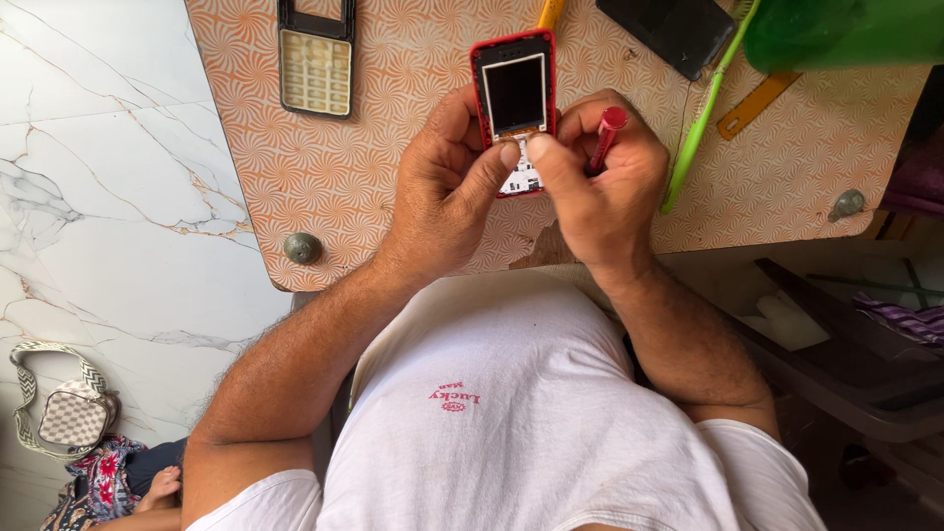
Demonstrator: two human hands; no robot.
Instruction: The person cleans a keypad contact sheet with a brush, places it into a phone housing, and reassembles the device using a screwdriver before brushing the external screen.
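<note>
keypad frame [315, 61] left | green toothbrush [700, 123] right | phone [513, 93] unobstructed

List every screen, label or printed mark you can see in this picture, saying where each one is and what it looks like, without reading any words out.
Phone screen: small dark rectangle in a red phone body, held by the left hand and right hand.
Keypad panel: cream grid in a black frame, upper left of the table.
Dark flat device: table's top edge, blank.
Shirt print: small, red on white.
</note>
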